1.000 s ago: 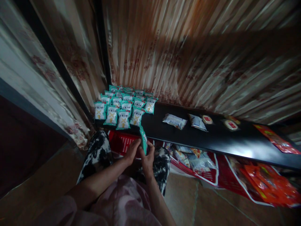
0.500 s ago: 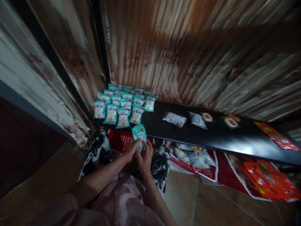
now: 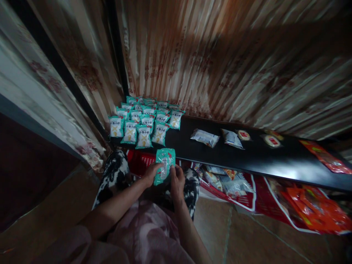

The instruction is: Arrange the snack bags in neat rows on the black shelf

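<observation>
Teal packet (image 3: 164,166) pinched at its lower edge between left hand (image 3: 150,175) and right hand (image 3: 177,180), both closed on it, just in front of the black shelf (image 3: 275,161) and above the red basket (image 3: 140,163). Best gripped by the edges, not squeezed, and kept flat. Long axis near upright, top edge toward shelf, tilted slightly right; printed face toward camera.

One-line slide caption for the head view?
Both hands, left hand and right hand, hold a teal snack packet below a black shelf stacked with matching packets.
</observation>
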Tool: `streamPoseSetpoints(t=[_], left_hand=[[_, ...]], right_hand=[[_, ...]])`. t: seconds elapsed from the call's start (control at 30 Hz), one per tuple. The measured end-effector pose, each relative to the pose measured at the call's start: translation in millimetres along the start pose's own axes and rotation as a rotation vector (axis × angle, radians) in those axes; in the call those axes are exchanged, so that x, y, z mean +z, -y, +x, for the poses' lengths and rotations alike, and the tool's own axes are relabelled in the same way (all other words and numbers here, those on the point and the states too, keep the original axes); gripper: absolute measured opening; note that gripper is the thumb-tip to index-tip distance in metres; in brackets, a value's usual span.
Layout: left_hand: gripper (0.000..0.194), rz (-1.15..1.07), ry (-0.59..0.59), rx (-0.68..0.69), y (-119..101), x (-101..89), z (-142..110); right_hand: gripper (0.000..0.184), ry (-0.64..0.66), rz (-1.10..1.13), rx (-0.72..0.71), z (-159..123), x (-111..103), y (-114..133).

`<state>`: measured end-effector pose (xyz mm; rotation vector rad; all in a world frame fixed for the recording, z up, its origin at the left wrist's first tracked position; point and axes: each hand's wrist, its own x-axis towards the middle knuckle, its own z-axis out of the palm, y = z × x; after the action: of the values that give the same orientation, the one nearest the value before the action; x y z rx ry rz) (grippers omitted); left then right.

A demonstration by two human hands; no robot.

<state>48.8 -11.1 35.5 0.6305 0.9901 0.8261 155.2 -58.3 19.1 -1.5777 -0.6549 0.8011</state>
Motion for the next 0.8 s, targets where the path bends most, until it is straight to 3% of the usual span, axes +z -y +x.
streamPoseSetpoints(t=[0.2, 0.6, 0.8], left_hand=[[0.055, 0.045, 0.059, 0.007, 1.7, 0.4, -0.6], [0.059, 0.124, 0.009, 0.114, 4.3, 6.1, -3.1], [0.055, 0.221, -0.049, 0.187, 1.9, 9.5, -1.1]], right_hand=[[0.044, -0.085, 0.04, -0.021, 0.5, 2.7, -2.8], [0.043, -0.147, 0.003, -0.066, 3.5, 2.0, -8.2], [0.045, -0.083, -0.165, -0.152, 6.4, -7.1, -8.9]])
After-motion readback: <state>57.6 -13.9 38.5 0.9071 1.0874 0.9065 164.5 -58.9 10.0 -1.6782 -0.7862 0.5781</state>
